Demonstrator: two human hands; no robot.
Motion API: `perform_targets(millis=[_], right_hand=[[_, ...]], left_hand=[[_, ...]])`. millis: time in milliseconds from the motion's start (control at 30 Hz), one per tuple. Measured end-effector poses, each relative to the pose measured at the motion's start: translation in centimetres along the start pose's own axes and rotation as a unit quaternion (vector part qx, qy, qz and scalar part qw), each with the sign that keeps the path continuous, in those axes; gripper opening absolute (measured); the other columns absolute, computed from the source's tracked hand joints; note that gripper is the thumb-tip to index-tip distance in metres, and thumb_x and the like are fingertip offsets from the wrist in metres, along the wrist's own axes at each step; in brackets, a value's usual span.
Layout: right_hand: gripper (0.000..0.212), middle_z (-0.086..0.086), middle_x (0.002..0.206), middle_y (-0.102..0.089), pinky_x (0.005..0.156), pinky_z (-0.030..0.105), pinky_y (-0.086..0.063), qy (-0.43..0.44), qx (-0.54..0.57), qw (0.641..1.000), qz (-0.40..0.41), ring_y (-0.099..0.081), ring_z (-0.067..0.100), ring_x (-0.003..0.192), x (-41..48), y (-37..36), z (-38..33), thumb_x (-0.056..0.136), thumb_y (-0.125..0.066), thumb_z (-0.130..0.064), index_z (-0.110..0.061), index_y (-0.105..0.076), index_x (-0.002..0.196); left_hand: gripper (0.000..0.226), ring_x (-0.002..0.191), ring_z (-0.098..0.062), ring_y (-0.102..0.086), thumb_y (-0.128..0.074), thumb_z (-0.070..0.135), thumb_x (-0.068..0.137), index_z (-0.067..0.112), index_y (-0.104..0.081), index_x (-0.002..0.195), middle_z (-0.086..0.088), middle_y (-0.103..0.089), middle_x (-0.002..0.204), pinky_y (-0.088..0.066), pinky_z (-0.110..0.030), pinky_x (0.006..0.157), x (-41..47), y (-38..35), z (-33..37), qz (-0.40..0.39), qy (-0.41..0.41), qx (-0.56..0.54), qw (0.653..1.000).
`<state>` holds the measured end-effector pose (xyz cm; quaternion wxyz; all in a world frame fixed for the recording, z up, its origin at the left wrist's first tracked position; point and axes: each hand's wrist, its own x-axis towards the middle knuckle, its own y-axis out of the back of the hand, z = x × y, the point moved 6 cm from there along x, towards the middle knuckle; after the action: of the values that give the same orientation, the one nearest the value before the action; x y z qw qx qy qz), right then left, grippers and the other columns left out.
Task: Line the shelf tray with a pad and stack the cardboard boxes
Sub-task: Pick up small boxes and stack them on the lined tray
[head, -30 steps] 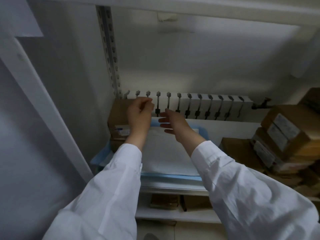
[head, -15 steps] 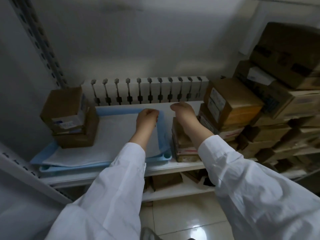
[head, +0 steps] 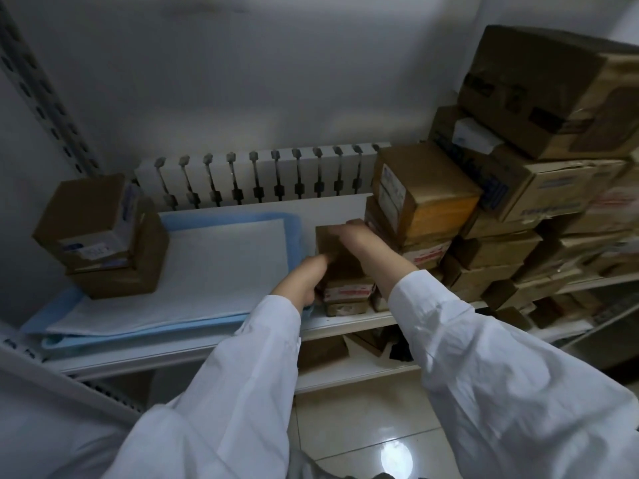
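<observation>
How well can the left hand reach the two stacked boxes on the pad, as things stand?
Probably yes. Only bare pad lies between the left hand and the stacked boxes. But it holds the brown box beside the tray, so it must let go first.

You're working in dim, bluish light; glare spots the floor tile (head: 396, 456), shelf uprights bow at the wide-angle edges, and the boxes on the right (head: 539, 188) blur.

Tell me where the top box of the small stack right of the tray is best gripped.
Grip the box by its left and right faces, coming from the front and above. Its left face is open toward the tray; the taller pile crowds its right side.
</observation>
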<state>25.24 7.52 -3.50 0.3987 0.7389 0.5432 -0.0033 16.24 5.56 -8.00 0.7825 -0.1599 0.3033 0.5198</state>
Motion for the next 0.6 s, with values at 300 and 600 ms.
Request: perform_targets(millis=[300,600], right_hand=[[0.032,0.016,0.118,-0.053,0.085,0.028,-0.046,0.072,0.136,0.988,0.031,-0.053,0.031,0.114,-0.2,2.6,-1.1,0.099,-0.041,-0.017,-0.001,-0.049,0.126],[0.039,0.021,0.135,-0.048,0.093,0.032,-0.042,0.023,-0.077,0.997,-0.005,-0.045,0.034,0.126,1.4,-0.4,3.0,0.098,-0.034,-0.01,0.006,-0.044,0.133]], left_hand=[[0.039,0.084,-0.023,-0.054,-0.053,0.045,0.09,0.026,-0.045,0.122,-0.005,-0.059,0.096,-0.043,-0.04,0.078,-0.2,1.3,1.0,0.001,-0.057,-0.072,0.996],[0.033,0.096,-0.024,-0.056,-0.055,0.04,0.09,0.024,-0.044,0.116,-0.003,-0.06,0.098,-0.043,-0.046,0.097,-0.2,7.0,0.8,0.068,-0.105,-0.256,0.958]])
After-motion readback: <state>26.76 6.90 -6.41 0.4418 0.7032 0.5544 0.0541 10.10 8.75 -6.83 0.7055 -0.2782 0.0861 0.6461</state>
